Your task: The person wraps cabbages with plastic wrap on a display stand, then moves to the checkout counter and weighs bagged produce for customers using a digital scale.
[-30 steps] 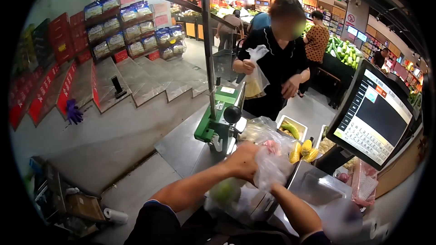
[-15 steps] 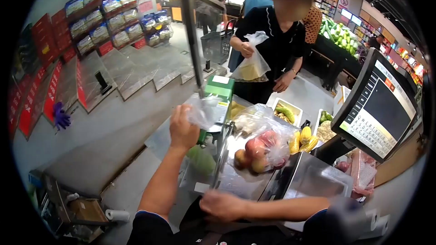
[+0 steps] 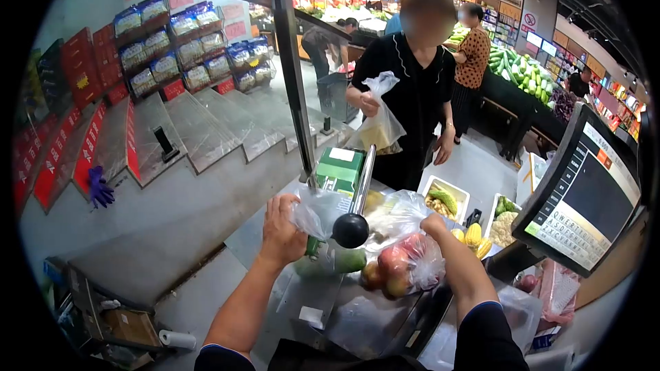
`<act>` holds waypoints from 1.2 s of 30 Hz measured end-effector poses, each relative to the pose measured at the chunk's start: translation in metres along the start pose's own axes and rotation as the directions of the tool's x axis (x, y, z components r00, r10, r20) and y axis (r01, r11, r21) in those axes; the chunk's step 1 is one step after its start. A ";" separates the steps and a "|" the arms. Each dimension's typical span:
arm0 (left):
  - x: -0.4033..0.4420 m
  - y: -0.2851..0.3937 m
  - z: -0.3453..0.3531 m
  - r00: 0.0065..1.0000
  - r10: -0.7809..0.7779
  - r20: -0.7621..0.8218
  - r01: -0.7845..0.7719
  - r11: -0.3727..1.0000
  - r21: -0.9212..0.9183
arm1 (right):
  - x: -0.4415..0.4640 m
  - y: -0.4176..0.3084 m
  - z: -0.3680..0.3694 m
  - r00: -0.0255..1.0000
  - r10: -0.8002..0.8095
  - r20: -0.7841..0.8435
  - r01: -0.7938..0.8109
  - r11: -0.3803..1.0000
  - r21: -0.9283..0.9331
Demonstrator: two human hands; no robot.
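Note:
My left hand (image 3: 283, 233) grips the gathered top of a clear plastic bag (image 3: 315, 211) beside the green machine (image 3: 340, 170). A black ball-ended lever (image 3: 350, 229) slants up in front of that machine. Below the bag lies a green vegetable (image 3: 340, 261) in plastic. My right hand (image 3: 433, 225) is closed at the edge of another clear bag (image 3: 399, 211); its fingers are mostly hidden. Just below it, a bag of red fruit (image 3: 404, 264) rests on the metal counter (image 3: 354, 309).
Across the counter a person (image 3: 411, 89) holds a bag with yellow contents (image 3: 382, 130). The monitor (image 3: 584, 196) stands at the right, near yellow corn (image 3: 473, 235) and a white tray (image 3: 447, 196). A metal post (image 3: 292, 69) rises left of the machine. Steps lie further left.
My left hand moved from over the fruit to the left with a bag. My right hand dropped toward my body, then reached forward to the bags. The lever has swung up.

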State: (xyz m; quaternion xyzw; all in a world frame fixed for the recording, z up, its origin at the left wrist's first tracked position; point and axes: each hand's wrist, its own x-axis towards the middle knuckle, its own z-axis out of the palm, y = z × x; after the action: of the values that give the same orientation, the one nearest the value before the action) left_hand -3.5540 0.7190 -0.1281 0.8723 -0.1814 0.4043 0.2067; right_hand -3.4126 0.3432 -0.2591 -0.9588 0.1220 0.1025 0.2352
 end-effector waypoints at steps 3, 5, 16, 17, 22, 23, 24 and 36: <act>0.005 0.016 -0.008 0.999 -0.051 -0.020 0.052 0.998 0.038 | 0.011 -0.021 -0.034 0.944 -0.241 -0.226 0.268 0.958 0.099; 0.005 0.021 -0.011 0.995 -0.087 0.045 0.081 0.991 0.110 | 0.000 -0.047 -0.058 0.881 -0.266 -0.392 0.443 0.754 0.485; 0.023 0.097 -0.001 1.000 -0.009 0.018 0.013 0.976 -0.219 | -0.305 -0.032 -0.231 0.916 -0.169 -0.364 0.401 0.344 0.849; 0.024 0.104 0.001 0.999 -0.007 0.033 0.016 0.953 -0.303 | -0.319 -0.019 -0.237 0.916 -0.121 -0.383 0.401 0.331 0.854; 0.015 0.115 0.034 0.966 -0.163 0.199 0.257 0.657 -0.708 | -0.374 0.034 -0.243 0.930 -0.078 -0.358 0.352 0.461 0.815; 0.018 0.120 0.043 0.942 -0.240 0.234 0.333 0.577 -0.746 | -0.384 0.043 -0.241 0.940 -0.064 -0.335 0.322 0.492 0.809; 0.022 0.125 0.050 0.910 -0.311 0.276 0.402 0.489 -0.774 | -0.393 0.053 -0.237 0.953 -0.061 -0.297 0.284 0.517 0.807; 0.072 0.125 0.176 0.953 -0.291 0.084 0.210 0.434 -0.876 | -0.403 0.134 -0.211 0.962 -0.070 -0.264 0.160 0.927 0.339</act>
State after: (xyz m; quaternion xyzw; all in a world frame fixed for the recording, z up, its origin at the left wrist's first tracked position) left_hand -3.4593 0.5129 -0.1487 0.6430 -0.2227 0.2531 0.6877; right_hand -3.8039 0.2024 -0.0311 -0.9107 0.1101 -0.0558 0.3942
